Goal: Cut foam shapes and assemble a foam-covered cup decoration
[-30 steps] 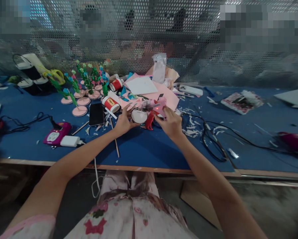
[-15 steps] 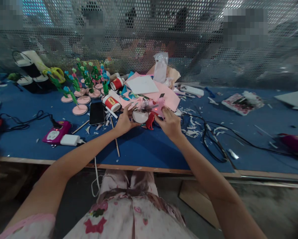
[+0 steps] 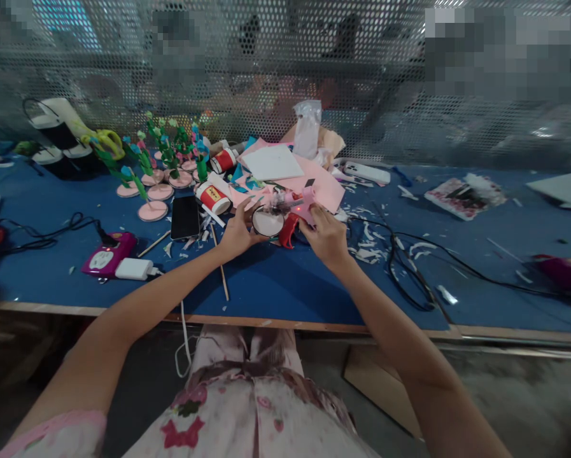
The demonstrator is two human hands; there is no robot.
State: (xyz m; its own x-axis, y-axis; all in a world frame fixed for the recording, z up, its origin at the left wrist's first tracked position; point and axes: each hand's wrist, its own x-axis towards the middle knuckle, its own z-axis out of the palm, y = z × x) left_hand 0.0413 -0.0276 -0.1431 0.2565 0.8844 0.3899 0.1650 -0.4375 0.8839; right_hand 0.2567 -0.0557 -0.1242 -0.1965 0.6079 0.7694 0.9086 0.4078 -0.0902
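Note:
In the head view, my left hand (image 3: 238, 232) is closed at the left side of a round white disc (image 3: 268, 221) with a dark rim, gripping it by its edge. My right hand (image 3: 327, 236) wraps around a pink glue gun (image 3: 305, 205) with a small red light. Its nozzle end points left, just over the far edge of the disc. Below the gun, a red curved piece (image 3: 289, 231) shows between my two hands; whether it belongs to the gun I cannot tell.
Several green-stemmed flowers on round pink bases (image 3: 153, 210) stand at the left. Near them lie a black phone (image 3: 185, 217), a red-and-white paper cup (image 3: 214, 196) and a purple power socket (image 3: 109, 254). Pink sheets (image 3: 326, 184) and paper scraps spread behind; a black cord (image 3: 394, 261) runs right.
The disc and my left hand have shifted very slightly left. My right hand keeps its hold on the glue gun, almost still.

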